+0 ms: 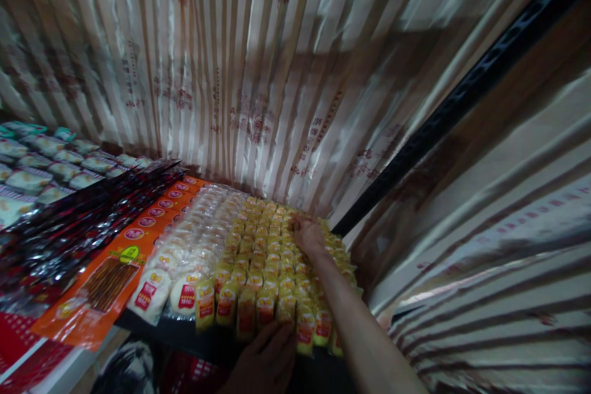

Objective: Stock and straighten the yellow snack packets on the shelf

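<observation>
Rows of small yellow snack packets (270, 265) with red labels fill the right part of a shelf. My right hand (307, 234) reaches deep along them, fingers curled onto the packets at the back of the rows; what it grips is hidden. My left hand (268, 360) rests at the shelf's front edge, fingers flat against the front packets. Beside the yellow rows lie white round packets (194, 246) with red labels.
Orange flat packs (115, 271) and dark glossy packs (69, 228) lie further left, with pale green-edged packets (41, 166) beyond. A striped shiny curtain (258, 74) hangs behind the shelf. A dark frame post (462, 98) runs diagonally at the right.
</observation>
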